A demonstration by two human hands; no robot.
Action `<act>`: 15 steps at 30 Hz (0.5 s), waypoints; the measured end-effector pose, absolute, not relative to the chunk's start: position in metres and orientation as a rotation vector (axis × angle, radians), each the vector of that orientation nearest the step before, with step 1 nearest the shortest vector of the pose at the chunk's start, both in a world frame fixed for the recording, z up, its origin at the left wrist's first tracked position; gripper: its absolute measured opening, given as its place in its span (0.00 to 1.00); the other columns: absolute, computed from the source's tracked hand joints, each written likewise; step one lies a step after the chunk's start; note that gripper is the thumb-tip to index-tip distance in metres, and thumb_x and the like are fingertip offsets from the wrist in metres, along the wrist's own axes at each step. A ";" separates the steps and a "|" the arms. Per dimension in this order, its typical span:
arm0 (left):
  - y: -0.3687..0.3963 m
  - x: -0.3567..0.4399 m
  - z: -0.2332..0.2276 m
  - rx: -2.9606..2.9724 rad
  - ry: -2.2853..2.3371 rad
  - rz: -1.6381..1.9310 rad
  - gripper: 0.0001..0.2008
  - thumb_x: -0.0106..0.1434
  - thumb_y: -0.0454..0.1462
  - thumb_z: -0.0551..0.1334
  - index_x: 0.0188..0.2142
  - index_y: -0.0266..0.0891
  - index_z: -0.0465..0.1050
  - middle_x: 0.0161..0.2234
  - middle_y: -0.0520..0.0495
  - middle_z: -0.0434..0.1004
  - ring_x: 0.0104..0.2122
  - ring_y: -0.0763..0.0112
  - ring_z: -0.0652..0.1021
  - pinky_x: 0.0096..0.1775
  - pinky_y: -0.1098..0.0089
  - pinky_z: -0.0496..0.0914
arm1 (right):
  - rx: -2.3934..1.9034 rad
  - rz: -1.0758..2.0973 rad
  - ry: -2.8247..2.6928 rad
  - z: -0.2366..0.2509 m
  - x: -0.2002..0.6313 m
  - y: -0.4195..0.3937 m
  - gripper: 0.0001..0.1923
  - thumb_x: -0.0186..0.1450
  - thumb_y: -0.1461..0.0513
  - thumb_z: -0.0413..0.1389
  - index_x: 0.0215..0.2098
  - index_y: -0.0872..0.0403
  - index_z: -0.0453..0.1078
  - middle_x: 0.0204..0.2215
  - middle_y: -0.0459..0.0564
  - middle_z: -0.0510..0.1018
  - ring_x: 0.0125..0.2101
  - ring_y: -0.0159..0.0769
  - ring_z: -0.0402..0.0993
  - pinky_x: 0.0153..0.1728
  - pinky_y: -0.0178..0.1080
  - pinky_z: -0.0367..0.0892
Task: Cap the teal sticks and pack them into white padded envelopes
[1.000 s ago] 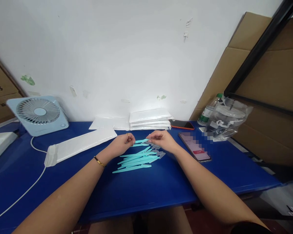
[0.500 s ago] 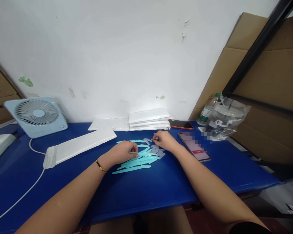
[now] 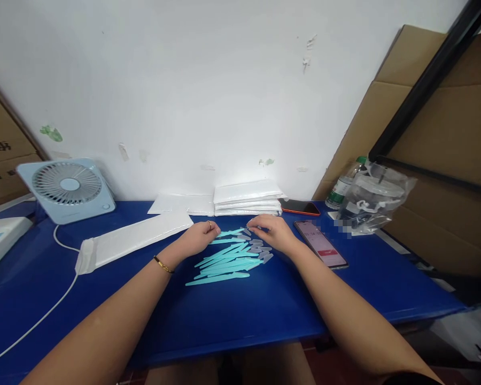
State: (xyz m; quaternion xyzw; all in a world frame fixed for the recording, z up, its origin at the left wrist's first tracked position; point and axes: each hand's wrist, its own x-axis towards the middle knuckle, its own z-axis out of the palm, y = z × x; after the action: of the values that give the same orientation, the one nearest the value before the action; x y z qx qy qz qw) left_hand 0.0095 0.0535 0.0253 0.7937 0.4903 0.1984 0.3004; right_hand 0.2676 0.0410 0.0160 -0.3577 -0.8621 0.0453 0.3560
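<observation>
Several slim turquoise sticks lie in a loose, overlapping heap on the blue table, seen from the head camera, between and just below the two hands. Small translucent sleeves sit along the heap's right side, some apparently touching the stick ends.

The left hand is pinched narrow, thumb against finger, on the left end of one turquoise stick at the top of the heap. The right hand has its fingers curled with a narrow gap, its tips at a translucent sleeve by that stick's far end; whether they grip it, I cannot tell. White padded packets are stacked behind the hands, and a phone lies to the right.

Judging by looks, the sticks are light, fairly stiff plastic, smooth enough to slide over one another. Thumb and fingertip near the tapered left end seem the best hold, clear of the neighbours. The sleeves look thin and slippery, so a gentle pinch at the sides should suit them.
</observation>
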 end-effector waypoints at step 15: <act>0.049 0.015 0.026 2.174 1.339 0.634 0.18 0.60 0.49 0.51 0.37 0.39 0.69 0.30 0.48 0.72 0.30 0.69 0.71 0.32 0.70 0.64 | -1.043 0.019 -2.299 0.009 0.244 0.039 0.12 0.66 0.60 0.50 0.44 0.50 0.72 0.41 0.52 0.77 0.42 0.38 0.70 0.45 0.40 0.62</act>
State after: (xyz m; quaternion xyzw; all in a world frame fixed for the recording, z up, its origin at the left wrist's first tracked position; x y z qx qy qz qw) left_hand 0.0146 0.0494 0.0255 0.7995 0.4926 0.2331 0.2526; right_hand 0.2443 0.0392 0.0089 -0.3935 -0.8677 0.0072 0.3036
